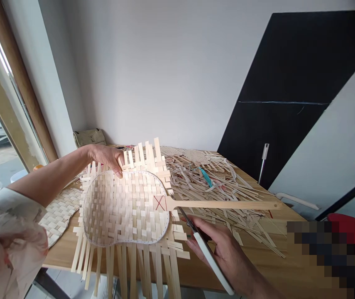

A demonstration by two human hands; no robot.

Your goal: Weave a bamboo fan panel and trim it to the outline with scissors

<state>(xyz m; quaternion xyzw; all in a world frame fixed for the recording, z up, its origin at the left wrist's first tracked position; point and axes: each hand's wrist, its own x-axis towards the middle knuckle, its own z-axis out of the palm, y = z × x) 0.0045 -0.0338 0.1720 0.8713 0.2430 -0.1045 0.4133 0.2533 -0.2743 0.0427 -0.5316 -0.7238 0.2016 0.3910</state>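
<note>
My left hand (106,158) grips the top edge of a woven fan (124,203), its thumb on the front face. The fan is plaited from pale flat strips, with a stitched curved outline and uncut strip ends sticking out all round. A wooden handle (224,204) runs from it to the right, fixed with red crossed stitching. My right hand (224,249) is closed around scissors (210,259) with a white handle. Their dark blades point up and left, close beneath the handle where it meets the weave. The blade tips are partly hard to make out.
Loose strips and offcuts (246,216) cover the table's (277,265) right side, with a teal tool (206,177) among them. Another woven piece (62,209) lies at left behind my arm. A khaki bag (89,137) stands by the wall, a black board (289,83) leans at right.
</note>
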